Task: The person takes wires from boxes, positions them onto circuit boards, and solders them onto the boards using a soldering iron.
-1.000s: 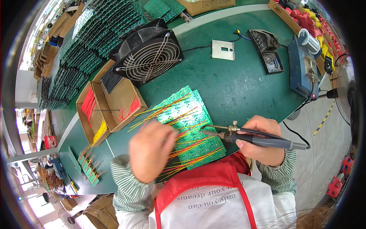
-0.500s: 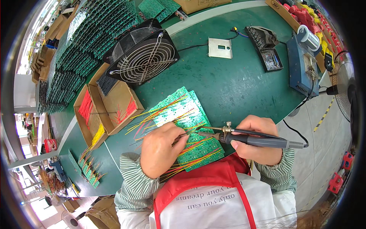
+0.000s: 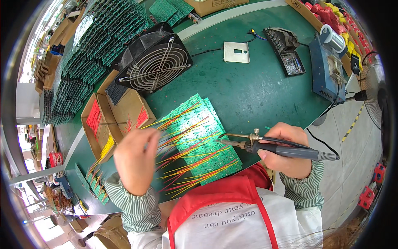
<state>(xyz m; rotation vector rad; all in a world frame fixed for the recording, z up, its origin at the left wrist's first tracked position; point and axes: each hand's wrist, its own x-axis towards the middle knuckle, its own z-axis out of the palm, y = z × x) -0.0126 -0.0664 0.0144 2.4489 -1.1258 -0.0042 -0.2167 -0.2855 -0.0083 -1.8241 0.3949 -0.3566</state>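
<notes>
Head view: left hand [image 3: 134, 162] blurred, hiding wires [image 3: 182, 143].

Beyond the circuit board panel [image 3: 199, 141], bare green tabletop [image 3: 248, 91] lies open. To the panel's left, cardboard boxes [image 3: 112, 120] crowd close; the black fan [image 3: 153, 62] blocks its far-left side.

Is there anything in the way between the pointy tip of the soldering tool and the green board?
Nothing visible. The soldering iron in the right hand points its tip straight over the green circuit board; only the board's own red and yellow wires lie around there.
</notes>
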